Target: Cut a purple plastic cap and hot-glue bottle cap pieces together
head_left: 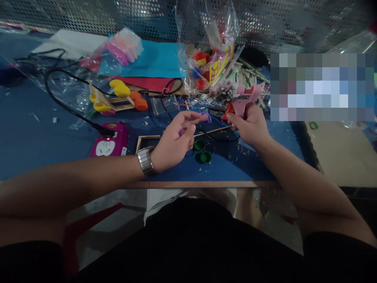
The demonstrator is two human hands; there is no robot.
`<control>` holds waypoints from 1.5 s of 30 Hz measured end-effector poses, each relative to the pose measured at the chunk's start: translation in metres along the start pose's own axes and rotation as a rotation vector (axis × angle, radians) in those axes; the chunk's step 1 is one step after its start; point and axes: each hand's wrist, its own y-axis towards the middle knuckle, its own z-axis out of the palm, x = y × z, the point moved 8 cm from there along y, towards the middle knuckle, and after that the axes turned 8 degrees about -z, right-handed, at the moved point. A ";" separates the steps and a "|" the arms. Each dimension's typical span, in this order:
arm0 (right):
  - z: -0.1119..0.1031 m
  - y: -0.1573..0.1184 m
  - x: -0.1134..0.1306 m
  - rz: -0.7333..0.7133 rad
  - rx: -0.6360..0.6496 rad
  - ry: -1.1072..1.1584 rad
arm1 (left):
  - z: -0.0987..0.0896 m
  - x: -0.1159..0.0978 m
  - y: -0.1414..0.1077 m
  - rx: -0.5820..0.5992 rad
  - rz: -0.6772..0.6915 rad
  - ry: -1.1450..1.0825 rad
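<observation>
My left hand (173, 143), with a metal watch (146, 161) at its wrist, is closed around small purple pieces; one purple ring-like piece (207, 117) shows at the fingertips. My right hand (250, 125) grips a pink glue gun (244, 100) with an orange trigger, its nozzle pointing left over a heap of scraps. Below and between the hands, two green caps (206, 157) lie on the blue table (235, 165). A frame of thin wooden sticks (149, 137) lies partly hidden behind my left hand.
A purple power strip (110, 139) with a black cable stands at left. Behind it is a stick model with yellow and orange caps (120, 88). Farther back are coloured sheets (159, 59) and a plastic bag of caps (203, 67). Cardboard (341, 153) lies at right.
</observation>
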 end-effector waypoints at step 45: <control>0.035 -0.003 0.008 0.211 0.277 0.127 | 0.022 -0.019 -0.023 0.237 0.241 0.504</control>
